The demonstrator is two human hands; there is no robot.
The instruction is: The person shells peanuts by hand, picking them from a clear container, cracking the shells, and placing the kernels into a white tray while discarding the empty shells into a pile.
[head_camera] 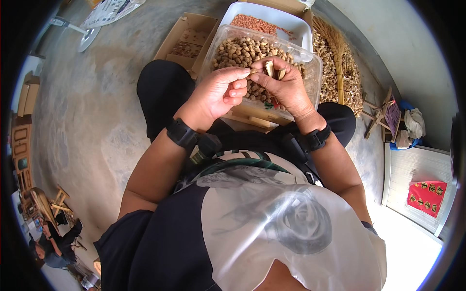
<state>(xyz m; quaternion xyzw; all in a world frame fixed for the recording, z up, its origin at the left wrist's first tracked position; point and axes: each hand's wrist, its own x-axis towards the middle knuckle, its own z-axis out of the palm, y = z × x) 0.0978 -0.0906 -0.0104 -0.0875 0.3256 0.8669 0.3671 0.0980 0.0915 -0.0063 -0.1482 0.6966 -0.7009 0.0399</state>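
Observation:
My left hand (225,89) pinches an unshelled peanut (253,71) between thumb and forefinger, its other fingers curled. Against the same peanut are the thumb and forefinger of my right hand (284,83), which also holds a pale split wooden or bamboo tool (269,68); two ends of it stick up between the fingers. Both hands are over a clear plastic tub (316,78) holding a heap of unshelled peanuts (242,52). Behind it a white plastic basin (227,14) contains reddish shelled kernels (253,24). Small red and green items lie near the tub's front.
Left of the tub stands a cardboard box (174,34) with kernels and skin bits. At right, a straw broom (338,62) lies on a heap of empty shells (353,83). Beyond are a folding stool (380,112) and, far lower left, a seated person (54,243).

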